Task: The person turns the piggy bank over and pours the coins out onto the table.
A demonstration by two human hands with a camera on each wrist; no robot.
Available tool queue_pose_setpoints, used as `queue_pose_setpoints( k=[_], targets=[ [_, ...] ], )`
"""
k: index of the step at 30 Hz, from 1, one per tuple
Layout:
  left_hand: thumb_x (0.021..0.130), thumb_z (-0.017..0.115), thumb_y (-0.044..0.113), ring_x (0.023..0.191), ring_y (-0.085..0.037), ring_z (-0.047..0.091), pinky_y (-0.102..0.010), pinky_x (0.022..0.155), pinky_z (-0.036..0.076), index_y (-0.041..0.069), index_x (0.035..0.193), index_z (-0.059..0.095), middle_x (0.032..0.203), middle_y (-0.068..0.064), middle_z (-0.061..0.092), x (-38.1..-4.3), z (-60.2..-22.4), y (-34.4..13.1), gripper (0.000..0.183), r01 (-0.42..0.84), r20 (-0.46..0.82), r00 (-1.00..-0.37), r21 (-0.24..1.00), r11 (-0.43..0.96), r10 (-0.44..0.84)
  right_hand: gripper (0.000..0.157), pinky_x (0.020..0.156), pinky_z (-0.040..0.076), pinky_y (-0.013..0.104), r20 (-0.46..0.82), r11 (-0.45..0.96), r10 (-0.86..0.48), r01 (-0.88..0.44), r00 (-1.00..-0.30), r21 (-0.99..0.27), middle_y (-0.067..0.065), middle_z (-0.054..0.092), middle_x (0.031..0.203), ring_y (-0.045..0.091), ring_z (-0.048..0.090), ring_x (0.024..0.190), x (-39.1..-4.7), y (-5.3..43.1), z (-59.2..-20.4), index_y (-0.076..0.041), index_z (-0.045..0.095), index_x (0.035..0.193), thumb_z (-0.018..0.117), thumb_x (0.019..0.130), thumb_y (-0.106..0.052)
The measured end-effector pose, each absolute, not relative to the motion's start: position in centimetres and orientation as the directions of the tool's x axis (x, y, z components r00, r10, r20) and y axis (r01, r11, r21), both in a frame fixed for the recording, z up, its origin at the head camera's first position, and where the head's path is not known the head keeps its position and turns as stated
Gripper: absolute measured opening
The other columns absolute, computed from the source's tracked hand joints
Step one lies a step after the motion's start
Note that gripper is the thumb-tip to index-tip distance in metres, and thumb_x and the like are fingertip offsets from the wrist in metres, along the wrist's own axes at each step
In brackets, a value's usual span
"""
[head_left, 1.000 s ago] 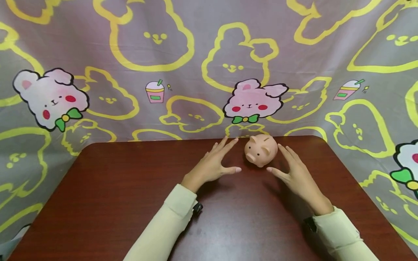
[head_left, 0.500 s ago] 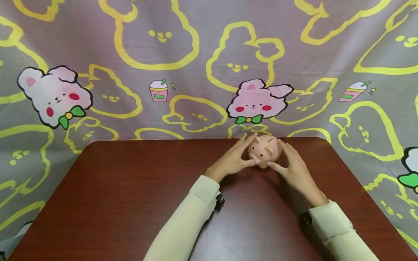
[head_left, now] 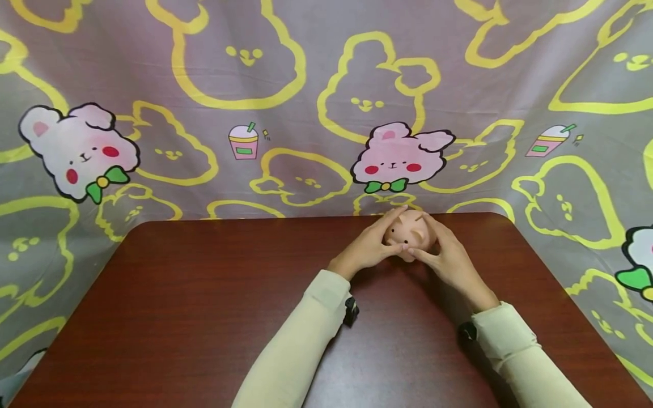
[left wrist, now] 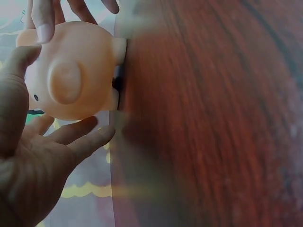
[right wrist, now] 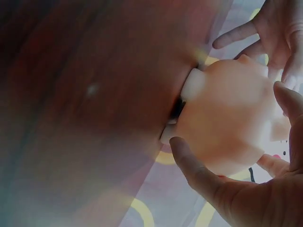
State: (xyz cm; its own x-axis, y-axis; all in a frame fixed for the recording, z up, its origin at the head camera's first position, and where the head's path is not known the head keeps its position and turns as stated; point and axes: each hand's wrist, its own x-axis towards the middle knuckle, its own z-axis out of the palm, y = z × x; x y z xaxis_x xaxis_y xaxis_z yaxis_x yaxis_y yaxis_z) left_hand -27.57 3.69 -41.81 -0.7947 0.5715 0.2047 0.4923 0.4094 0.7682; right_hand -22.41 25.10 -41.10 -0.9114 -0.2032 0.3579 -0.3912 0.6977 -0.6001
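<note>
A peach-pink piggy bank [head_left: 412,225] with a coin slot on top stands upright near the table's back edge. Cupped against its left side is my left hand [head_left: 368,245], thumb across the front of the pig. My right hand [head_left: 451,258] curves round the opposite side, and the two thumbs nearly meet in front. In the left wrist view the pig's snout [left wrist: 65,82] shows clearly, and its short feet [left wrist: 120,49] are at the tabletop. The right wrist view shows the pig's rounded body [right wrist: 227,109] between both hands, with some fingertips behind it.
The dark red-brown wooden table [head_left: 204,306] has rounded back corners. Right behind its back edge hangs a grey-mauve cloth [head_left: 306,124] printed with bunnies and yellow outlines; it also runs along both sides.
My left hand has moved right onto the piggy bank, and my right hand has come in slightly from the other side. Both now hold it; the pig has hardly shifted.
</note>
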Motion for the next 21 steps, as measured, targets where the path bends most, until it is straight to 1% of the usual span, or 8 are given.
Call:
queue_pose_setpoints(
  k=[6, 12, 14, 18, 21],
  targets=[
    [0.100, 0.074, 0.030, 0.156, -0.015, 0.034, -0.041, 0.127, 0.033, 0.032, 0.166, 0.028, 0.171, 0.007, 0.033, -27.40, -41.67, 3.92, 0.081, 0.511, 0.220, -0.787, 0.755, 0.411, 0.576, 0.084, 0.117, 0.031, 0.069, 0.383, 0.676, -0.210, -0.416, -0.900, -0.608, 0.032, 0.045, 0.156, 0.051, 0.041, 0.144, -22.66, 24.89, -40.99, 0.005, 0.039, 0.157, 0.084, 0.088, -0.011],
    [0.100, 0.073, 0.024, 0.154, -0.017, 0.038, -0.041, 0.126, 0.034, 0.031, 0.165, 0.032, 0.169, 0.004, 0.037, -27.11, -41.34, 4.01, 0.078, 0.500, 0.191, -0.790, 0.751, 0.432, 0.583, 0.089, 0.116, 0.030, 0.068, 0.368, 0.682, -0.206, -0.403, -0.907, -0.610, 0.033, 0.046, 0.153, 0.051, 0.040, 0.141, -22.66, 24.85, -41.15, 0.004, 0.039, 0.158, 0.087, 0.084, -0.010],
    [0.100, 0.073, 0.021, 0.154, -0.018, 0.039, -0.041, 0.126, 0.033, 0.031, 0.165, 0.033, 0.169, 0.004, 0.038, -27.07, -41.27, 4.01, 0.077, 0.503, 0.189, -0.787, 0.749, 0.432, 0.587, 0.089, 0.115, 0.030, 0.068, 0.364, 0.689, -0.198, -0.393, -0.910, -0.608, 0.034, 0.046, 0.153, 0.051, 0.040, 0.141, -22.61, 24.87, -41.20, 0.002, 0.040, 0.158, 0.088, 0.084, -0.012],
    [0.100, 0.073, 0.020, 0.152, -0.017, 0.041, -0.041, 0.125, 0.035, 0.033, 0.164, 0.033, 0.168, 0.004, 0.040, -26.93, -41.28, 3.89, 0.077, 0.510, 0.196, -0.782, 0.747, 0.426, 0.591, 0.087, 0.115, 0.031, 0.070, 0.354, 0.688, -0.189, -0.381, -0.916, -0.618, 0.033, 0.045, 0.154, 0.051, 0.039, 0.142, -22.47, 24.89, -41.15, 0.000, 0.042, 0.157, 0.088, 0.084, -0.014],
    [0.100, 0.073, 0.021, 0.149, -0.017, 0.045, -0.042, 0.123, 0.039, 0.034, 0.164, 0.033, 0.166, 0.004, 0.042, -26.72, -41.24, 3.67, 0.078, 0.521, 0.208, -0.779, 0.739, 0.427, 0.591, 0.087, 0.114, 0.032, 0.070, 0.339, 0.685, -0.195, -0.375, -0.920, -0.625, 0.033, 0.044, 0.154, 0.050, 0.039, 0.142, -22.31, 24.96, -40.99, -0.001, 0.042, 0.158, 0.087, 0.085, -0.015]
  ],
)
